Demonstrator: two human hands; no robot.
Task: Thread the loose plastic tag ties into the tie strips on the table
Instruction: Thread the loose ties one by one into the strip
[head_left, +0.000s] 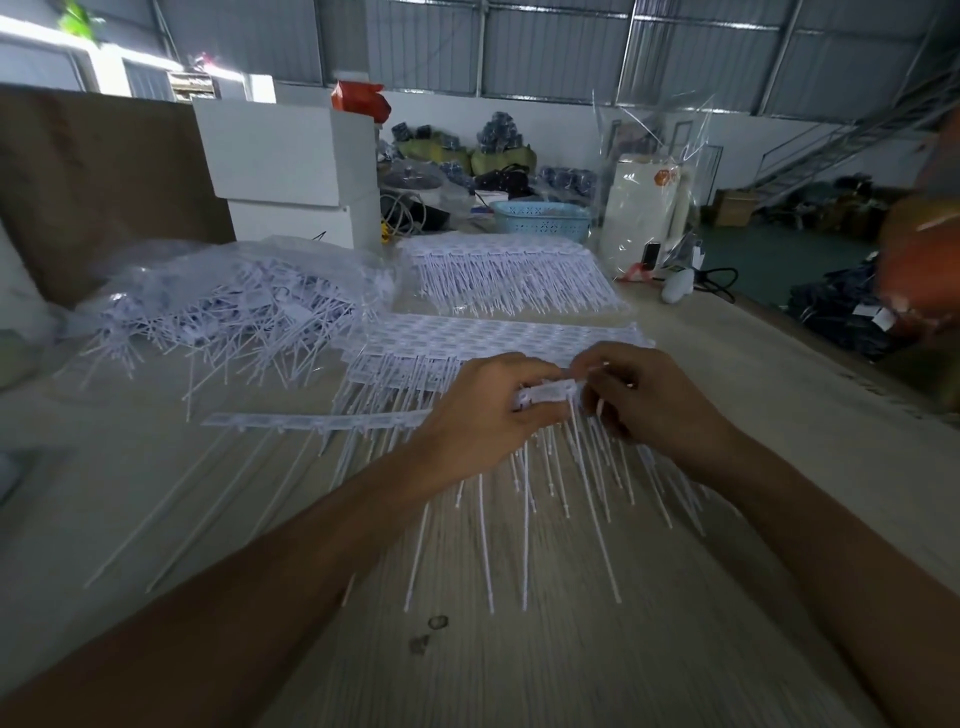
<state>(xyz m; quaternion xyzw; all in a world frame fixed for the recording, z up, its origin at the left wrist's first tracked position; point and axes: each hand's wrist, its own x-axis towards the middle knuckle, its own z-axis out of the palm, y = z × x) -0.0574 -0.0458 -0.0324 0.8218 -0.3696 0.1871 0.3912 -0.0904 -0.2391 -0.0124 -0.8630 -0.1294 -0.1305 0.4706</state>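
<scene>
Both hands meet over the table (571, 649). The left hand (483, 415) curls its fingers round the end of a white tie strip (548, 392); the right hand (649, 400) pinches at the same strip's right end, its tails hanging toward the viewer. Bare table lies nearer the viewer. To the left a bagged heap of loose ties (228, 312); behind, finished strips (509, 275) and a blue basket (540, 221).
</scene>
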